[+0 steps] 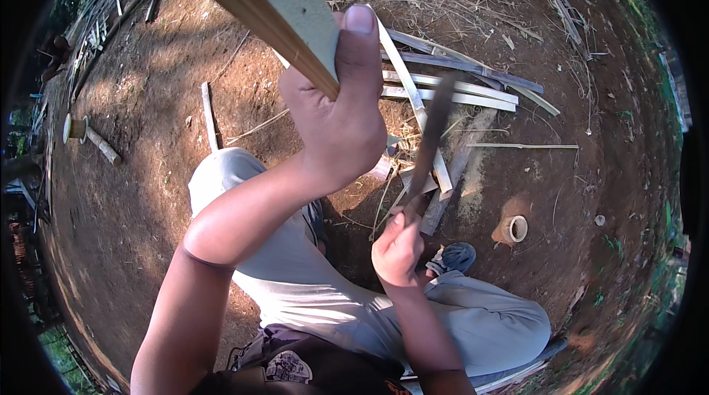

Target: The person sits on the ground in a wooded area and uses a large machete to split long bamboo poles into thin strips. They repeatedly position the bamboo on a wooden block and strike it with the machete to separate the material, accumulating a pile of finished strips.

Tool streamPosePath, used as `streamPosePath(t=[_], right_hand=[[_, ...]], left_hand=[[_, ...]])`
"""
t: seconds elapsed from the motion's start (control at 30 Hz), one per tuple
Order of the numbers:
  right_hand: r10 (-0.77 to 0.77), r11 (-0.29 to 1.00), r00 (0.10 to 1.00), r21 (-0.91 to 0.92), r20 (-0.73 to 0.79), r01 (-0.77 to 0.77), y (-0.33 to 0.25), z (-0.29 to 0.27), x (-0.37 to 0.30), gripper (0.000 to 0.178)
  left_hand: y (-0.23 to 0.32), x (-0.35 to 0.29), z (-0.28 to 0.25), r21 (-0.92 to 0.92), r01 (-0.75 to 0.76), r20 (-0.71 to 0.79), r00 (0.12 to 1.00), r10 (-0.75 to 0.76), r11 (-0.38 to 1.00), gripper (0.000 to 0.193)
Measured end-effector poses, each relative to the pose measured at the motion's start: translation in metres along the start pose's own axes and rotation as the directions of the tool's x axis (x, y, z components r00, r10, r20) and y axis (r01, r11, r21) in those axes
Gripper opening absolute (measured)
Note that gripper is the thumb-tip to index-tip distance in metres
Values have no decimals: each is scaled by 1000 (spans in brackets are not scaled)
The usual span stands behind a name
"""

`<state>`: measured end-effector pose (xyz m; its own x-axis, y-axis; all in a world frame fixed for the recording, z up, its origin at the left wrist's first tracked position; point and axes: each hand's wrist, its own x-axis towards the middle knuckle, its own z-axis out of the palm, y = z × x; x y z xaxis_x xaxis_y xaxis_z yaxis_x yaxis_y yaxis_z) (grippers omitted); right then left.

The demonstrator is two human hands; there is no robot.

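Observation:
My left hand (341,125) is raised close to the camera, its fingers wrapped round the lower end of a wide split bamboo piece (284,4). The thumb lies along the pale inner face, and the piece runs up past the top edge of the view. Lower and to the right, my right hand (397,251) grips a machete (434,129) by its handle. Its dark blade points up and away, slightly blurred, apart from the bamboo in my left hand. Beyond the blade, several split bamboo strips (473,99) lie on the ground.
A weathered wooden board (467,166) lies under the strips. A short bamboo ring (517,229) stands on the dirt at right. A cut bamboo piece (103,147) lies at left, below a pile of thin strips (111,7). Shavings (450,7) litter the far ground.

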<state>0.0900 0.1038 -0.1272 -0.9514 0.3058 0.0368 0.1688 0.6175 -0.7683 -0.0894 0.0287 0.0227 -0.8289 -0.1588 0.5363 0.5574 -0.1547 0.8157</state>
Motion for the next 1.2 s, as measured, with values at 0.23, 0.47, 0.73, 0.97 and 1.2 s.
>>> streamPosePath(t=[0.23, 0.47, 0.73, 0.97, 1.2], right_hand=[[6, 1000, 999, 17, 38, -7, -3, -5, 12, 14], [138, 985, 986, -120, 97, -127, 17, 12, 5, 22], [70, 994, 997, 84, 16, -71, 15, 3, 27, 21], [-165, 928, 969, 303, -183, 216, -29, -11, 9, 13], [-40, 993, 998, 107, -49, 45, -4, -14, 13, 16]], left_hand=[[-11, 8, -7, 42, -49, 30, 998, 47, 998, 46], [-2, 0, -3, 55, -9, 38, 999, 7, 998, 45], [-3, 7, 3, -20, 49, 25, 998, -49, 999, 47], [-3, 18, -18, -262, 259, 298, 938, -177, 930, 43], [-5, 22, -23, -220, 287, 397, 899, -183, 933, 46]])
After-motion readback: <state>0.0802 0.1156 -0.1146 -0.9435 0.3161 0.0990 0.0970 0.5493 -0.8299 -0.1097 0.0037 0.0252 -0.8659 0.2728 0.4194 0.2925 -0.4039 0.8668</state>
